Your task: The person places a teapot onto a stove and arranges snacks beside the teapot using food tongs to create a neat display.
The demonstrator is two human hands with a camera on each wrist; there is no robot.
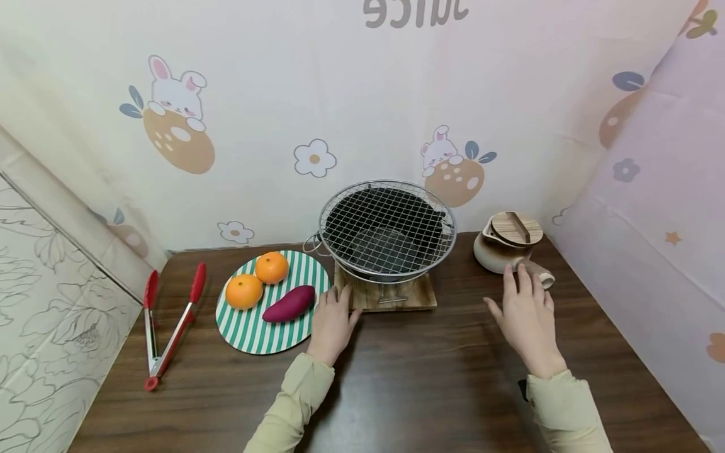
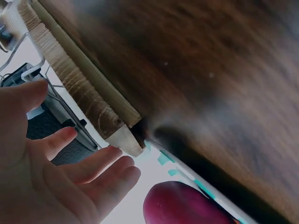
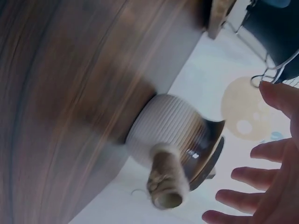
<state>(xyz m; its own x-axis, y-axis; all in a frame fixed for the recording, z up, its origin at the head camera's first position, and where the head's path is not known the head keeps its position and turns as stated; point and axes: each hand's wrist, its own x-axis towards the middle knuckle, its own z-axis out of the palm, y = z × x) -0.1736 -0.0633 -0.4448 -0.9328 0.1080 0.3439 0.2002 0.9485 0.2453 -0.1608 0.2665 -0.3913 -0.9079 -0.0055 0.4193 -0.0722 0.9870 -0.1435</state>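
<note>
My left hand (image 1: pixel 332 324) hovers between a green-and-white striped plate (image 1: pixel 246 336) and a wooden board (image 1: pixel 418 302), its fingers loosely extended and holding nothing. On the plate lie a purple sweet potato (image 1: pixel 289 304), just left of that hand, and two oranges (image 1: pixel 244 292). A round tabletop grill (image 1: pixel 391 277) with a wire mesh top stands on the board. Over at the right, my right hand (image 1: pixel 527 321) has its fingers spread close to a small side-handled teapot (image 1: pixel 489 253) with a wooden lid. In the right wrist view a gap separates the fingers from the teapot's handle (image 3: pixel 167 179).
Red-handled tongs (image 1: pixel 180 324) lie spread apart at the table's left side. A printed cloth wall (image 1: pixel 272 94) rises right behind the grill and teapot, and another (image 1: pixel 651 251) borders the right edge. Bare brown tabletop (image 1: pixel 419 384) lies between the forearms.
</note>
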